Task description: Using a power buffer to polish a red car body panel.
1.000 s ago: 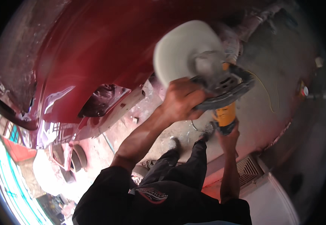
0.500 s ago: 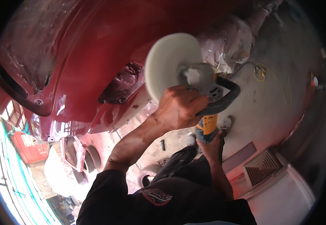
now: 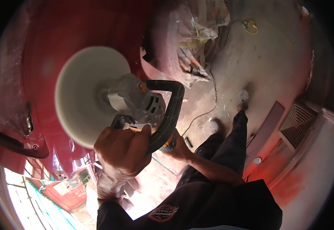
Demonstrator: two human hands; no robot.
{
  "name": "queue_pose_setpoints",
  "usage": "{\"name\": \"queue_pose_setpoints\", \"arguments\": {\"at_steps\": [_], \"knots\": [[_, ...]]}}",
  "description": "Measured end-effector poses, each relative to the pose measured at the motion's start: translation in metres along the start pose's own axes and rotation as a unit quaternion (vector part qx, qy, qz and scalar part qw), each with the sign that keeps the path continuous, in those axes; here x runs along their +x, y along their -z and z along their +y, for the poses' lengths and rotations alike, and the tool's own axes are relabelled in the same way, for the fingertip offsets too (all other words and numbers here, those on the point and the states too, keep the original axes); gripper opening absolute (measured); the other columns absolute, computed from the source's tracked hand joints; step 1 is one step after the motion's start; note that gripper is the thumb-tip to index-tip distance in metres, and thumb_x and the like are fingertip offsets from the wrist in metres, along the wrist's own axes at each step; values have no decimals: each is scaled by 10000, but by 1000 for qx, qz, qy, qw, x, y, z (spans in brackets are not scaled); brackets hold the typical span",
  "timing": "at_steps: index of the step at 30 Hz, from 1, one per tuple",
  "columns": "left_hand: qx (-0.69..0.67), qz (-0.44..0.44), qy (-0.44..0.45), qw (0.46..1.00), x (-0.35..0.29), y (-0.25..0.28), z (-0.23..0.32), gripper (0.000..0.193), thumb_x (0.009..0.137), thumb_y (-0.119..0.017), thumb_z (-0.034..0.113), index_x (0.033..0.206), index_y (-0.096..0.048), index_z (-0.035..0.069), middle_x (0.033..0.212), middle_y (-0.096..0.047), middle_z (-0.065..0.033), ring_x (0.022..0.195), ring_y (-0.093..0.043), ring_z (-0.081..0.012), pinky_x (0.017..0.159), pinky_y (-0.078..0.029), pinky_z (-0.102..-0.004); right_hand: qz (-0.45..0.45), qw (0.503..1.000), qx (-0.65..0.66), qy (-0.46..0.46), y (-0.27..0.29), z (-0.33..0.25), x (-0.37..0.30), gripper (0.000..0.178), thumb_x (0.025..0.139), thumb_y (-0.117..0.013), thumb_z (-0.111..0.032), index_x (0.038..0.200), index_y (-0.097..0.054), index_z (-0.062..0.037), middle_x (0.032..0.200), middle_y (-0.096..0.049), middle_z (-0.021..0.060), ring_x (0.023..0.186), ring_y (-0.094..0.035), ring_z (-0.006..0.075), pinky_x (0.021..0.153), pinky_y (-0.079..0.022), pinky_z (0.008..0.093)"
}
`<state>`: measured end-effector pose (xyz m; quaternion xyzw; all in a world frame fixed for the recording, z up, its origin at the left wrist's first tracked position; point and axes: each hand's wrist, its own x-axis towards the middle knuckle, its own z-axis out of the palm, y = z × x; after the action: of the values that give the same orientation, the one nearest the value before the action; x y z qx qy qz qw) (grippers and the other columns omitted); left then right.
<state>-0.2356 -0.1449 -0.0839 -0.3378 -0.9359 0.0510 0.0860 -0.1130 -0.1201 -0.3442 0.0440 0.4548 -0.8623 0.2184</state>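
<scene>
A rotary polisher (image 3: 134,97) is held over a red car panel (image 3: 53,36) on the left. Its round cream pad (image 3: 84,99) is blurred with spin and lies against or very close to the red paint; contact cannot be made out. My left hand (image 3: 124,149) wraps round the black loop handle (image 3: 177,101) at its near end. Farther right, my right hand (image 3: 180,147) grips the polisher's yellow and black rear body, most of which is hidden behind the handle and my left hand.
Crumpled masking sheet (image 3: 197,34) covers a part beside the car. A dark cord (image 3: 203,115) runs across the floor near my feet, and a coiled yellow cord (image 3: 250,26) lies farther off. To the right are a flat board (image 3: 265,124) and a square louvred vent (image 3: 297,124).
The polisher and both hands have shifted left, and the pad now lies over the red panel. My view has turned, so the car and floor appear moved. Both hands keep their grip.
</scene>
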Motion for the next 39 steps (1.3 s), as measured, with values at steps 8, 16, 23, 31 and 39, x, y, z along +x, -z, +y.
{"name": "queue_pose_setpoints", "arguments": {"at_steps": [8, 16, 23, 31, 39], "knots": [[-25, -75, -26, 997, -10, -61, 3, 196, 633, -735, 34, 815, -682, 86, 564, -498, -5, 472, -513, -203, 508, -410, -370, -48, 994, 54, -86, 10, 58, -3, 841, 717, -843, -110, 1408, -369, -28, 1277, -581, 130, 1195, -585, 214, 1002, -494, 392], [-80, -87, -11, 993, -15, -88, 7, 192, 592, -676, 55, 773, -630, 99, 570, -496, -26, 489, -541, -209, 510, -438, -359, 17, 999, 13, -36, 25, 77, -26, 784, 712, -862, -116, 1355, -416, -67, 1201, -589, 80, 1120, -599, 192, 964, -492, 378], [2, -49, -51, 998, -12, -21, -1, 132, 773, -695, 125, 890, -699, 65, 587, -475, 29, 480, -515, -112, 489, -376, -299, -99, 994, 51, -2, 2, 83, -5, 839, 719, -869, -122, 1408, -395, -59, 1264, -605, 112, 1164, -610, 206, 986, -494, 377], [43, -17, -9, 999, -6, 48, -10, 83, 767, -700, 61, 849, -706, 48, 555, -440, 15, 447, -491, -156, 482, -364, -332, -92, 995, -32, -34, 2, -39, 5, 937, 718, -888, -160, 1477, -348, -65, 1299, -636, 164, 1199, -637, 242, 1018, -501, 386], [33, -27, -10, 999, 69, 37, -11, 87, 752, -735, 78, 829, -695, 64, 555, -426, 8, 441, -469, -172, 482, -347, -342, -44, 998, -33, 13, 46, -81, 33, 768, 760, -874, -170, 1375, -428, -53, 1268, -626, 104, 1168, -603, 152, 998, -496, 349]]}}
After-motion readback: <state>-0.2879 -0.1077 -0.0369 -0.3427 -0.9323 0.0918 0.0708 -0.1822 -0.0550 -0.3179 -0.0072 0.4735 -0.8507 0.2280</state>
